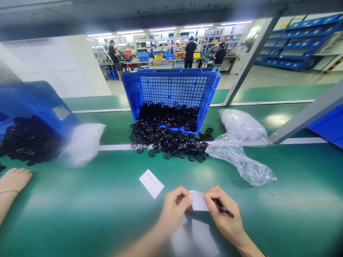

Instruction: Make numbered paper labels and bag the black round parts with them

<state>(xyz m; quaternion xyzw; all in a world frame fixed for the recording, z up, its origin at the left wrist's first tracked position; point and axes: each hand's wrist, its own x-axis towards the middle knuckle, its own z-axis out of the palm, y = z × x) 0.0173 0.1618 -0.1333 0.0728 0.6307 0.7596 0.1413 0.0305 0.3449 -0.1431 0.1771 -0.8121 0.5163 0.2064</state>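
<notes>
Between both hands a small white paper slip (198,201) is held just above the green table. My left hand (175,207) pinches its left edge between thumb and fingers. At the right edge, my right hand (225,210) grips the slip and also keeps a black pen (226,210) tucked in the fingers. Another white slip (151,183), with handwriting on it, lies flat to the left of my hands. Further white paper (203,237) rests below my wrists, blurred. Beyond lies a spread of black wheel-shaped parts (171,142).
A tipped blue crate (171,73) spills the black parts onto the green table (107,207). Clear plastic bags (243,128) lie to the right, a whitish bag (85,142) to the left. Another blue crate (40,96) and a co-worker's hand (16,180) are at far left. A metal post (308,110) slants at right.
</notes>
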